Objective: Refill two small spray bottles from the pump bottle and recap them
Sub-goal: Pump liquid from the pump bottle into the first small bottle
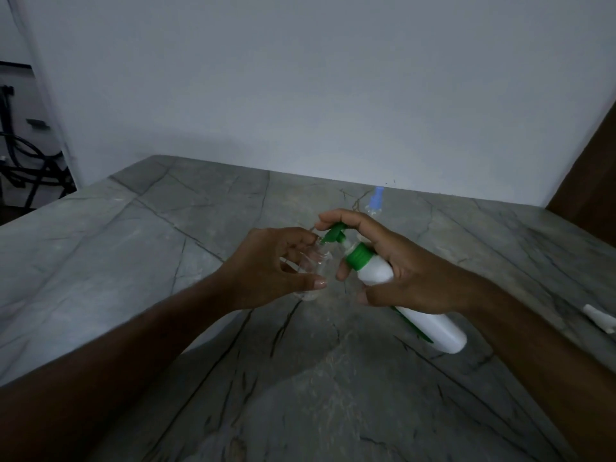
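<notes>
The left hand holds the clear bottle while the right hand grips the pump bottle; keep the spout over the hole.

Both bare forearms reached forward from the lower corners and converged at the middle of the view. The left hand was turned with its back toward the camera, its fingers curled and its thumb stretched out to the right, pinching inward. The right hand sat just beside it, apart from it, wrist angled down and to the right. Its index finger arched forward and pressed downward, while the thumb and remaining fingers wrapped in a firm grip.
</notes>
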